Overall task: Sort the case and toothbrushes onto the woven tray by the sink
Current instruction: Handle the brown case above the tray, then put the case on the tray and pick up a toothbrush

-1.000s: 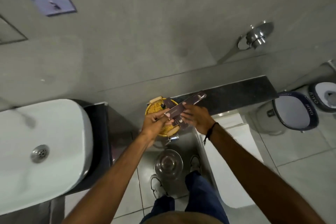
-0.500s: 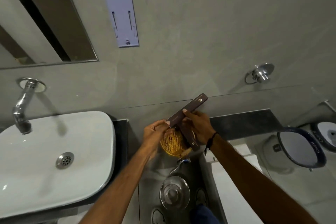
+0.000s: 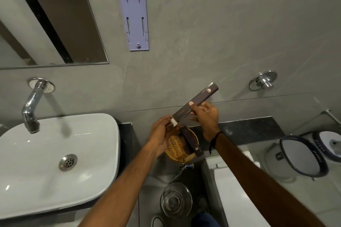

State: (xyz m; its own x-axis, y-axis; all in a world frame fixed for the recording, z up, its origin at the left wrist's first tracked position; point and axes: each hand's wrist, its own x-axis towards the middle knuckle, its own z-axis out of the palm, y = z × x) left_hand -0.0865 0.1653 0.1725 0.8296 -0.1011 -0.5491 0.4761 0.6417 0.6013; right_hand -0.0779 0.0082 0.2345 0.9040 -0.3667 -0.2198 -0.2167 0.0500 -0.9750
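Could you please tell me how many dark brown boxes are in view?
2: one box held up by both hands, the other box lying on the woven tray. More may be hidden.

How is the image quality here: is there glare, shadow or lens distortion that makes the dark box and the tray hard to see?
Head view: wide-angle lens bends the mirror edge and wall lines; glare spots sit on the white sink; the tap casts a soft shadow on the wall. The dark box in the right hand is fairly sharp; the woven tray is dim, partly hidden by the left hand.
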